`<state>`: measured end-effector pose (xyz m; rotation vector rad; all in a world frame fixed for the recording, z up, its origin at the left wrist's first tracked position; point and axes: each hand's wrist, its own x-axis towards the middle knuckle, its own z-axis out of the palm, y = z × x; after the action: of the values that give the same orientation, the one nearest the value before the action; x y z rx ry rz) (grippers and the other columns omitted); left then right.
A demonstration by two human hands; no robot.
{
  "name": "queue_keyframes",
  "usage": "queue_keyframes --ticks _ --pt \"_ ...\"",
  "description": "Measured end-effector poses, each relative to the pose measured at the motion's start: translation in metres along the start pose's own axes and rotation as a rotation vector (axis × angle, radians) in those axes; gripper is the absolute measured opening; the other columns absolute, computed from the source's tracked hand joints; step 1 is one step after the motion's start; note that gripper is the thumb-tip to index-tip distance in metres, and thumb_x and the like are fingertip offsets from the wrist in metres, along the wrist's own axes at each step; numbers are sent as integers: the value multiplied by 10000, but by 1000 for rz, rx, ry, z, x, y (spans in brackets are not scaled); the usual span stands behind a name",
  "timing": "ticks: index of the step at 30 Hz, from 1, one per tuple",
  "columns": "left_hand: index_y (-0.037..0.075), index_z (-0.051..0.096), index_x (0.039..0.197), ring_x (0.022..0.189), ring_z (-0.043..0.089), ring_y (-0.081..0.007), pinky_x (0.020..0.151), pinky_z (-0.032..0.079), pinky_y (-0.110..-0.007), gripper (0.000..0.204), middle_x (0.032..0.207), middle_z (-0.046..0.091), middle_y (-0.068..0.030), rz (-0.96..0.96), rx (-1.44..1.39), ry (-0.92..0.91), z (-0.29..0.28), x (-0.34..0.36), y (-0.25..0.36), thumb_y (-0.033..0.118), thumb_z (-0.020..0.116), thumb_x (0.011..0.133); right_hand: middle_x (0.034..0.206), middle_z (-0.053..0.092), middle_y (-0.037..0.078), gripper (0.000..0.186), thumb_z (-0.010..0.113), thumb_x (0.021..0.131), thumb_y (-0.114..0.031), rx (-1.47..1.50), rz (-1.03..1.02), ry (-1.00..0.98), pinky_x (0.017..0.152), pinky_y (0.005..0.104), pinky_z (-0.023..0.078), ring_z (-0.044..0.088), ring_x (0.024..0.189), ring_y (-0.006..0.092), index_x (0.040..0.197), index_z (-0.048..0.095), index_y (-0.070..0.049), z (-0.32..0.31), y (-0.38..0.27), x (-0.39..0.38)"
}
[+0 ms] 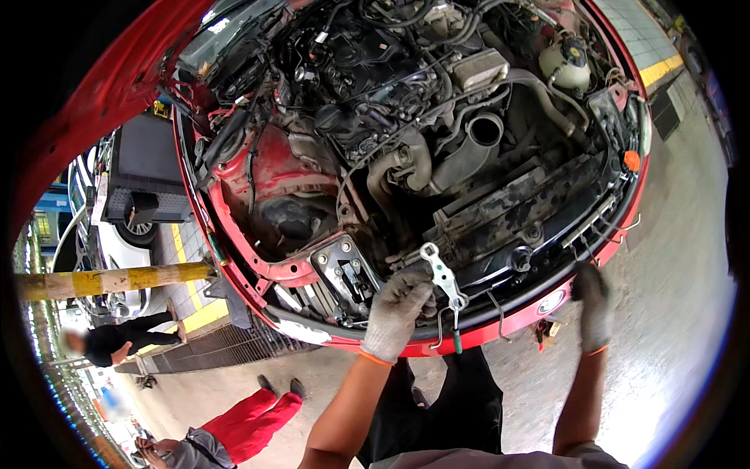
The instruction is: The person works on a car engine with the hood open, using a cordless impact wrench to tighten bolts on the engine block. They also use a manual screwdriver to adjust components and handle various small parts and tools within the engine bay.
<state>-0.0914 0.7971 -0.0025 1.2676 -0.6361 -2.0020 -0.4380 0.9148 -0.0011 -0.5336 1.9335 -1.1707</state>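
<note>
- pale silvery metal bracket [442, 273]: slim, scalloped along its edges, with a ringed upper end, round holes and a greenish tint midway; it sits tilted over the front of the open engine bay [269, 160], right beside the left hand [400, 309].
- left hand: whitish-grey knit glove, orange cuff edge, fingers curled next to the bracket; i cannot tell whether they grip it.
- right hand [593, 305]: gloved, fingers darkened, at the red bumper [525, 314]; whether it grasps anything, i cannot tell.
- green-handled tool [458, 341]: just below the bracket's lower end.
- oval badge [551, 302]: silver-rimmed, on the bumper, its marking too small to read.
- reservoir cap [574, 51]: black, with a small yellowish mark.
</note>
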Motion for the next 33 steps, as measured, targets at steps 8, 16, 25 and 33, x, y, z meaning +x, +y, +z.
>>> queue_keyframes --ticks 8,16,25,33 --pt "-25 650 1128 840 625 -90 751 535 -248 193 933 671 -45 30 160 -93 -8 14 10 123 676 1008 980 687 96 310 542 1050 -207 -57 -62 -513 793 294 511 613 880 156 1209 653 35 191 -58 -36" --pt "-34 679 1135 858 662 -96 780 540 -246 239 953 712 -56 98 420 -73 -77 53 82 158 703 994 778 652 52 292 637 1006 -258 -198 -147 -455 680 290 480 568 726 106 1052 703 23 298 -94 -28" --pt "-10 653 1150 904 740 -229 789 594 -334 185 1024 744 -113 -25 -323 -253 -167 108 149 115 653 1014 1239 642 196 511 774 842 -66 -601 -943 -461 898 392 575 664 1058 366 1312 580 -14 400 -110 -1" --pt "-14 674 1109 790 690 -143 738 585 -298 180 959 722 -72 82 -212 -7 -198 144 193 121 698 993 1066 689 118 401 714 936 -129 -287 -604 -541 832 328 557 676 990 239 1302 608 -5 476 -150 26"
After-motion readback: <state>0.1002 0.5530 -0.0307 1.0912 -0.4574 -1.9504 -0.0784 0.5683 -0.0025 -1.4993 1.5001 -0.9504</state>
